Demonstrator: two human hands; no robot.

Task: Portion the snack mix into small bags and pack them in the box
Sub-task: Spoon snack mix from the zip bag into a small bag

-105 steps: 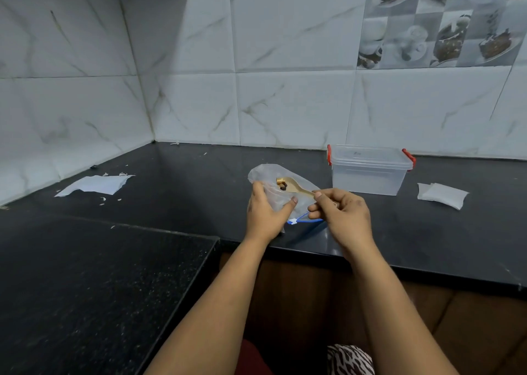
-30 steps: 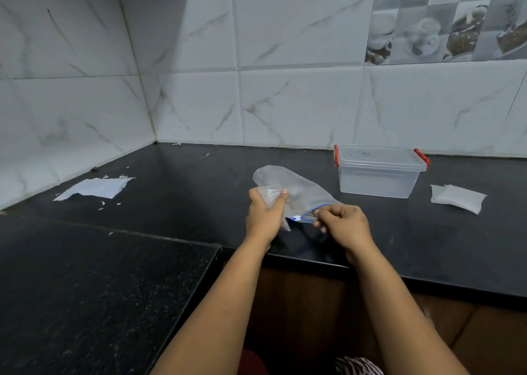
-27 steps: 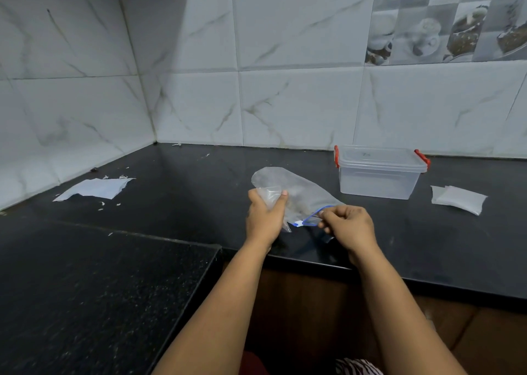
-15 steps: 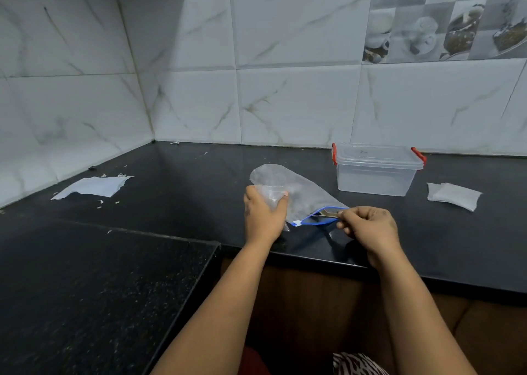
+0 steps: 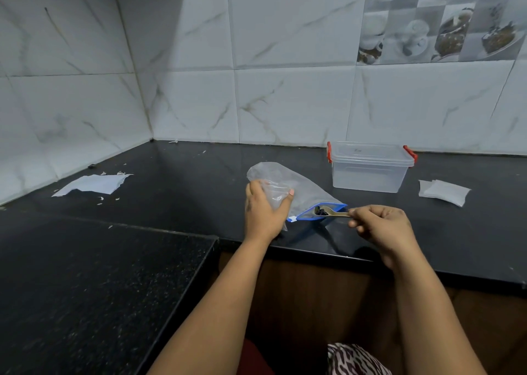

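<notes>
A large clear zip bag (image 5: 299, 186) with a blue seal lies on the black counter (image 5: 176, 186), its mouth facing right. My left hand (image 5: 263, 212) grips a small clear bag (image 5: 273, 195) upright in front of it. My right hand (image 5: 379, 226) pinches the handle of a gold spoon (image 5: 332, 212). The spoon's bowl, at the big bag's blue mouth, carries a few dark bits of snack mix. A clear plastic box (image 5: 369, 169) with red clips and its lid on stands behind, to the right.
Flat small bags (image 5: 443, 192) lie at the right of the box. A torn white paper (image 5: 94, 183) with scraps lies at the left near the tiled wall. A lower speckled counter (image 5: 85, 289) fills the near left. The counter edge runs below my hands.
My right hand has drawn back to the right, pulling the spoon out of the big bag's mouth with dark snack bits on it. My left hand keeps holding the small bag.
</notes>
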